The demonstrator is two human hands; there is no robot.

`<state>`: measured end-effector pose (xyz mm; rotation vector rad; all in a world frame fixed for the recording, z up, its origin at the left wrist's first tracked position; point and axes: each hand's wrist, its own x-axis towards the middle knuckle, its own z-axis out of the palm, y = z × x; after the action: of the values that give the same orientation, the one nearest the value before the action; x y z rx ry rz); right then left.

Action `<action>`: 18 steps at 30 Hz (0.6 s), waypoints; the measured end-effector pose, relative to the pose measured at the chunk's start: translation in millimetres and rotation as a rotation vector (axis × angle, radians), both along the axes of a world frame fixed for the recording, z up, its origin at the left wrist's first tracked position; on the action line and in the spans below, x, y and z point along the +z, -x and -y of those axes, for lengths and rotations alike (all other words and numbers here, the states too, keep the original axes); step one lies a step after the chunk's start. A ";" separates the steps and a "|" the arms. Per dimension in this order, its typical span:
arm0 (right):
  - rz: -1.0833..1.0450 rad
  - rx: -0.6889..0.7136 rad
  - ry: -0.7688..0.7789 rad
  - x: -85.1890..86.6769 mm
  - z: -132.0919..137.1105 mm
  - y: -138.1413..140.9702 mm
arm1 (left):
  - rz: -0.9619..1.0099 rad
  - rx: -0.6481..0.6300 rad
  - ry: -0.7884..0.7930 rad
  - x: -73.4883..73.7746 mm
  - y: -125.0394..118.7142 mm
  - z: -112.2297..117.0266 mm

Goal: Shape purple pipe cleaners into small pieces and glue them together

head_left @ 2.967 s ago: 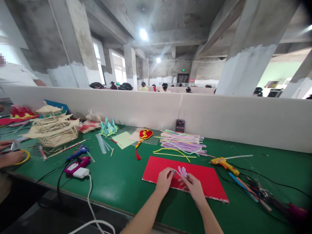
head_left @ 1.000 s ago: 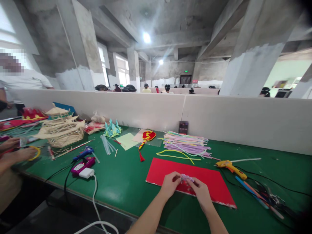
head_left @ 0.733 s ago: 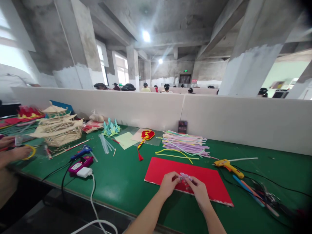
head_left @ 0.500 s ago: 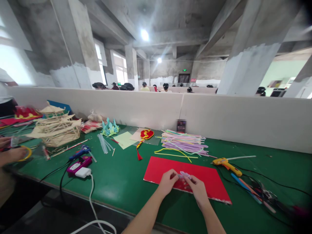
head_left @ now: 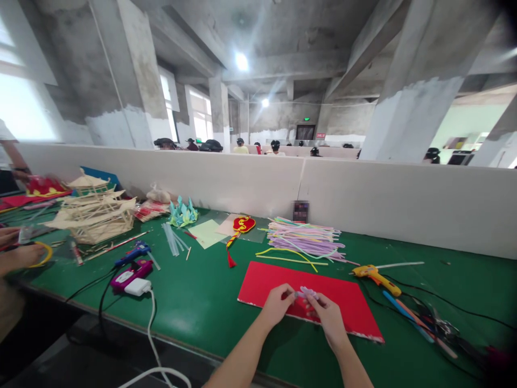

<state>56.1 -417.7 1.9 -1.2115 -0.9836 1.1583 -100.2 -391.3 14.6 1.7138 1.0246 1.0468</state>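
Note:
Over a red sheet (head_left: 343,302) on the green table (head_left: 194,302), both my hands pinch a small lilac pipe-cleaner piece (head_left: 307,293) bent into loops. My left hand (head_left: 278,304) grips its left end with closed fingers. My right hand (head_left: 327,318) holds the right side, fingers curled. Behind the sheet lies a pile of pastel pipe cleaners (head_left: 307,237), with loose yellow ones (head_left: 291,253) in front.
A yellow glue gun (head_left: 374,275) with black cord lies to the right, beside pens and scissors (head_left: 428,323). To the left are a pink device with a white plug (head_left: 131,277), a blue glue gun (head_left: 131,253), a stick model house (head_left: 91,210) and another person's hands (head_left: 16,250).
Three seconds ago the lilac loops stood open between my fingers; now my hands are closer together and pinch them. The view shifted slightly.

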 end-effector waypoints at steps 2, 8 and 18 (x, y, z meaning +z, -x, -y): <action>0.001 -0.002 0.005 0.4 0.2 0.1 | -0.004 0.007 -0.003 0.1 -0.1 -0.1; -0.008 0.000 -0.018 -0.8 -0.2 0.2 | -0.023 0.035 -0.031 1.6 0.6 -0.5; 0.002 0.017 -0.006 -1.6 0.0 -0.1 | -0.065 0.062 -0.097 0.6 2.1 -1.4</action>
<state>56.2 -417.7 0.3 -1.2015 -0.9997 1.1665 -102.4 -389.9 15.1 1.8152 1.0897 1.1020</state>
